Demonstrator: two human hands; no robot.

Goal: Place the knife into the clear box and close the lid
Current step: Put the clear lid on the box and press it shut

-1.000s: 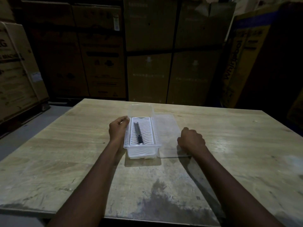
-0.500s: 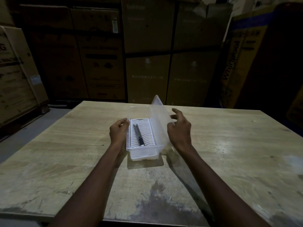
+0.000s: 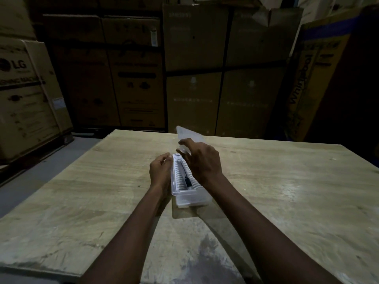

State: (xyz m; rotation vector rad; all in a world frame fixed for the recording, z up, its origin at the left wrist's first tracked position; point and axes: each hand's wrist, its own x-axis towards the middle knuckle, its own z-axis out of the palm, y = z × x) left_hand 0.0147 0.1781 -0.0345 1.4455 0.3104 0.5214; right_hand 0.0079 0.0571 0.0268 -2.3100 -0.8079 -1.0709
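Inside the clear box, on its white ribbed insert, lies the knife, dark handle toward the near end. Above the box, the right hand grips the clear lid, tilted up over the far end. Beside the box's left wall, the left hand rests curled against it. Underneath is a wooden table, with cardboard cartons stacked beyond.

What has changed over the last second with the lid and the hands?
The right hand took hold of the lid, which lay flat on the table right of the clear box, and swung it up over the box. The left hand stayed against the box's left side; the knife stayed inside.
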